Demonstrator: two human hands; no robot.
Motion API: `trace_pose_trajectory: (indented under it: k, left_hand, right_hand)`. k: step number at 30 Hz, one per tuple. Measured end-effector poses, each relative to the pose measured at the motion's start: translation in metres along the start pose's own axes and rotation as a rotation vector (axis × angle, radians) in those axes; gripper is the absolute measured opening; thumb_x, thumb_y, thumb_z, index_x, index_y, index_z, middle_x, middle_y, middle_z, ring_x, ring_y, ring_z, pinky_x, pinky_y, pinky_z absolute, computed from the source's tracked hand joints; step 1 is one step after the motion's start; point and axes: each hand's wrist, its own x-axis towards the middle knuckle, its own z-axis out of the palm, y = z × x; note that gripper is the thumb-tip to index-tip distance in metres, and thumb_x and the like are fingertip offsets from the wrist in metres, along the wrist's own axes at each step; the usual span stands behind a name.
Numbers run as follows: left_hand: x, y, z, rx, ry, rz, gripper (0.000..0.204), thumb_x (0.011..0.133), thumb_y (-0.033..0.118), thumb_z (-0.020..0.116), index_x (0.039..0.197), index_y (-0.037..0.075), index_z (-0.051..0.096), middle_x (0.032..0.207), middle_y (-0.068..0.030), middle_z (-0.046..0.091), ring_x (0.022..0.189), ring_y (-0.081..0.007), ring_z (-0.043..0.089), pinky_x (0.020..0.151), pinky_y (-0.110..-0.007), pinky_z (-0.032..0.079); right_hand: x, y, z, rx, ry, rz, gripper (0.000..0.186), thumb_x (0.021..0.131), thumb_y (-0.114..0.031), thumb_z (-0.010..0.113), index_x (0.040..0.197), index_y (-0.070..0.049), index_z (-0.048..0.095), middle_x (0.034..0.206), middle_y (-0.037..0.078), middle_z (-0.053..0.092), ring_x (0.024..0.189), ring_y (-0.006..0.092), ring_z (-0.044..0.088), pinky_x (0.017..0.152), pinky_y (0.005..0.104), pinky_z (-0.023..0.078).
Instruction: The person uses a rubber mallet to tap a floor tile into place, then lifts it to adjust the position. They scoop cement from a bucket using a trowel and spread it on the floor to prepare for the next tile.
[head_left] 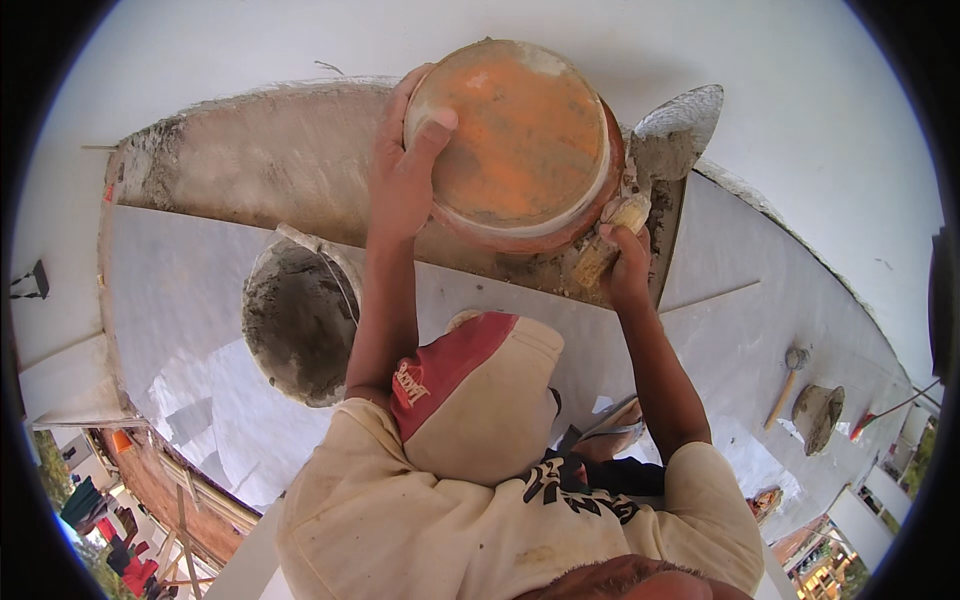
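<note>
My left hand [405, 170] grips the left side of a round container [505, 130] with a stained orange top and pale rim. My right hand [620, 250] is closed on the yellowish handle of a metal trowel [680, 125], whose blade, smeared with grey mortar, lies just right of the container. Behind both is a stained, mortar-streaked strip of surface [240, 160]. A mortar-coated bucket [295, 325] with a wire handle stands left of my left forearm. A red-and-cream cap [470, 400] shows between my arms, above a cream shirt.
A grey surface [750, 380] spreads around, bordered by white walls. At right lie a wooden-handled tool [783, 390], a mortar-crusted bowl [818, 415] and thin rods. At lower left, beyond the edge, are wooden poles and a person in red clothing [137, 570].
</note>
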Motion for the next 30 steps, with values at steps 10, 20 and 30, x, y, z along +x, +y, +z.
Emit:
trace_pose_trajectory:
  k: [10,20,30]
  left_hand:
    - [-0.022,-0.171,-0.077,-0.336,0.294,-0.483,0.046,0.098,0.026,0.05,0.135,-0.002,0.052,0.13,-0.014,0.058,0.12,-0.0225,0.055,0.103,-0.034,0.041]
    - [-0.018,-0.166,-0.061,-0.202,0.561,-0.597,0.05,0.098,0.029,0.037,0.138,0.001,0.049,0.13,-0.0158,0.057,0.119,-0.0292,0.056,0.103,-0.041,0.044]
    - [-0.001,-0.067,-0.027,-0.475,0.308,-0.25,0.056,0.097,0.036,0.039,0.138,-0.001,0.045,0.133,-0.0154,0.055,0.123,-0.0316,0.055,0.1,-0.047,0.048]
  right_hand:
    - [0.014,0.089,-0.014,-0.297,0.049,0.31,0.02,0.081,-0.018,0.065,0.091,-0.002,0.063,0.088,0.003,0.062,0.082,0.0123,0.058,0.074,0.0309,0.045]
    - [0.052,0.118,-0.016,-0.33,0.083,0.29,0.023,0.08,-0.016,0.066,0.099,-0.002,0.065,0.085,0.003,0.063,0.079,0.014,0.06,0.073,0.0311,0.047]
    - [0.02,-0.094,0.035,-0.707,-0.339,-0.024,0.037,0.075,-0.027,0.071,0.094,0.005,0.068,0.083,0.01,0.067,0.076,0.0174,0.062,0.068,0.0344,0.049]
